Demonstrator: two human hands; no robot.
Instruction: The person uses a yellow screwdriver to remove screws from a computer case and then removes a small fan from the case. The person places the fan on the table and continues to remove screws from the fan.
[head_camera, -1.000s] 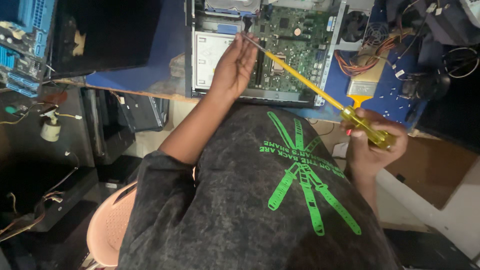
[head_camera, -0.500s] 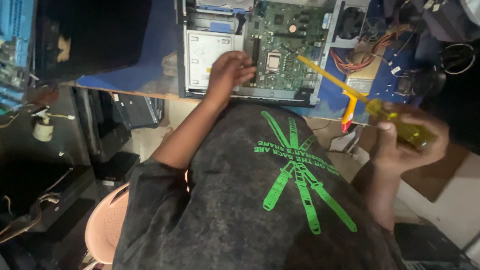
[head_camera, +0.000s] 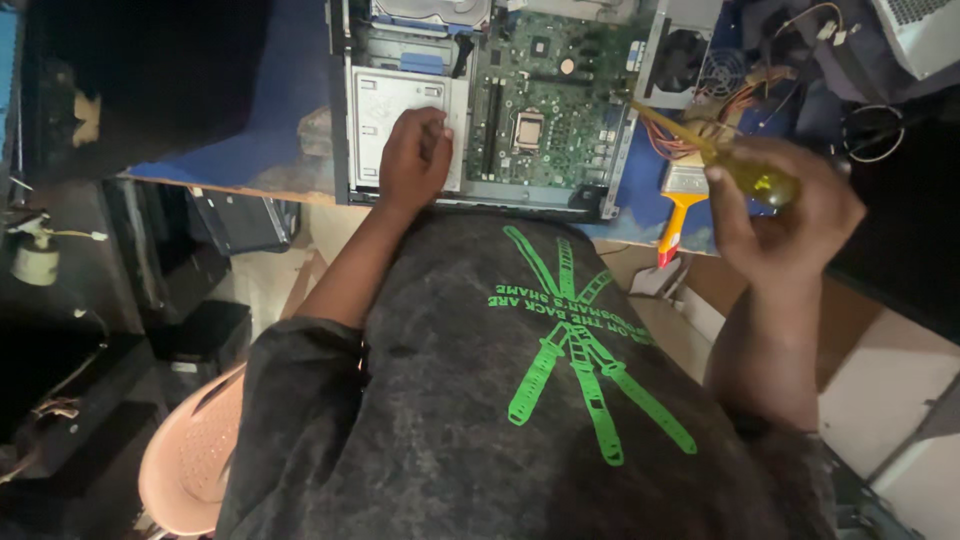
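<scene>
An open computer case (head_camera: 345, 120) lies on the blue table, with its green motherboard (head_camera: 545, 100) exposed. My left hand (head_camera: 413, 158) rests with curled fingers on the grey metal drive cage (head_camera: 375, 105) at the case's left side; nothing shows in it. To the right of the case, my right hand (head_camera: 790, 215) grips the yellow translucent handle of a long screwdriver (head_camera: 745, 175). The shaft points up and left, and its tip hangs over the case's right edge near the fan (head_camera: 680, 60).
A paintbrush with a yellow-orange handle (head_camera: 676, 205) lies on the table edge below the screwdriver. Coloured cable bundles (head_camera: 740, 100) spill to the right of the case. A pink plastic chair (head_camera: 190, 460) is under me. Dark boxes (head_camera: 235, 220) stand under the table at left.
My right hand pulled the screwdriver back from the motherboard toward the right. My left hand let go of the shaft and came down onto the drive cage.
</scene>
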